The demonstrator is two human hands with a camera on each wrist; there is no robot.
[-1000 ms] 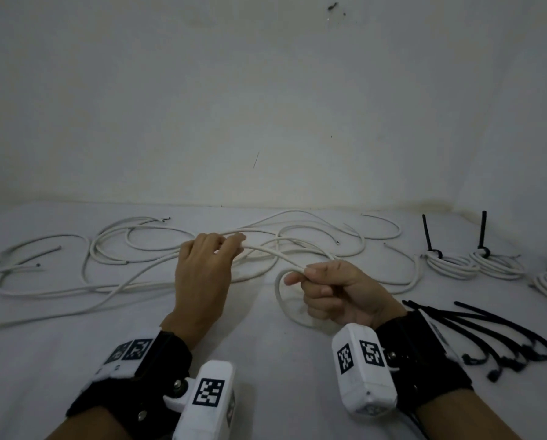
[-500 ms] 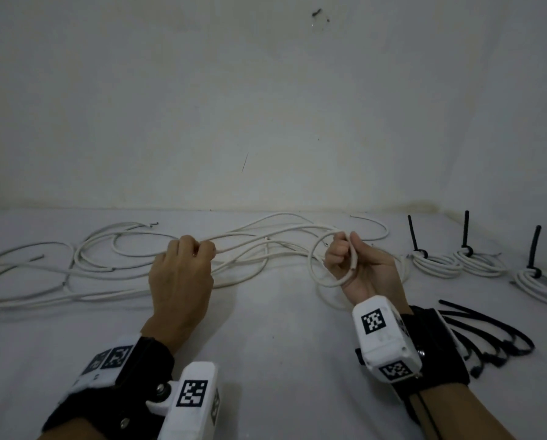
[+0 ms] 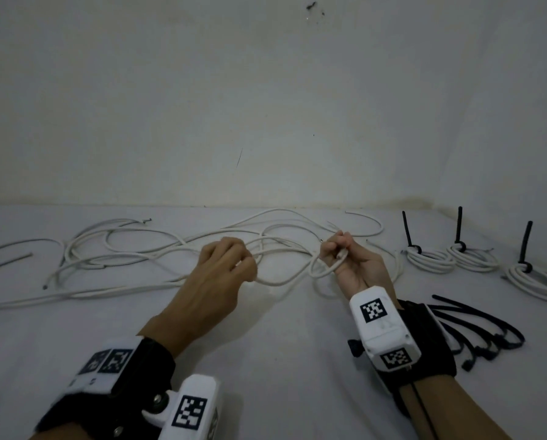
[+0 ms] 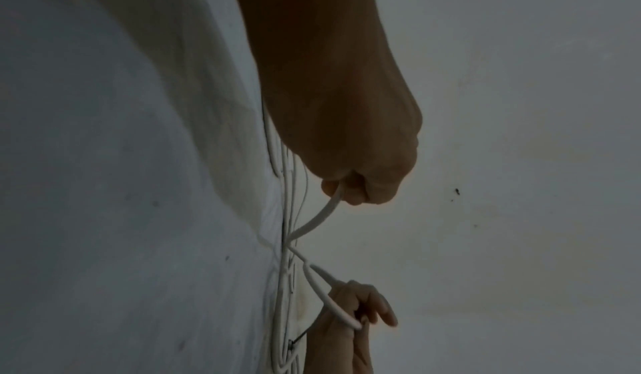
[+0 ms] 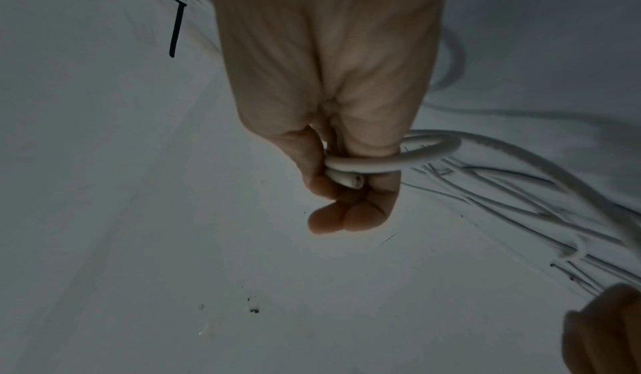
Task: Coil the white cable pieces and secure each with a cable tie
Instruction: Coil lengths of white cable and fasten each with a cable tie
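Observation:
My right hand (image 3: pixel 345 255) is turned palm up and grips a small loop of white cable (image 3: pixel 324 269) together with the cable's cut end (image 5: pixel 350 181). From that loop the cable sags across to my left hand (image 3: pixel 226 265), whose curled fingers hold it (image 4: pixel 329 210) a short way along. Behind both hands several loose white cable pieces (image 3: pixel 123 249) lie tangled on the white surface. A bunch of black cable ties (image 3: pixel 475 328) lies to the right of my right wrist.
Three finished coils (image 3: pixel 430 258) (image 3: pixel 475 260) (image 3: pixel 538 281), each bound with an upright black tie, sit in a row at the far right. A pale wall (image 3: pixel 265 106) closes the back and right side. The white surface (image 3: pixel 281 360) stretches towards me between my forearms.
My right hand has turned palm up and lifted back to the right with the loop. My left hand slid left along the cable, then back right toward the loop.

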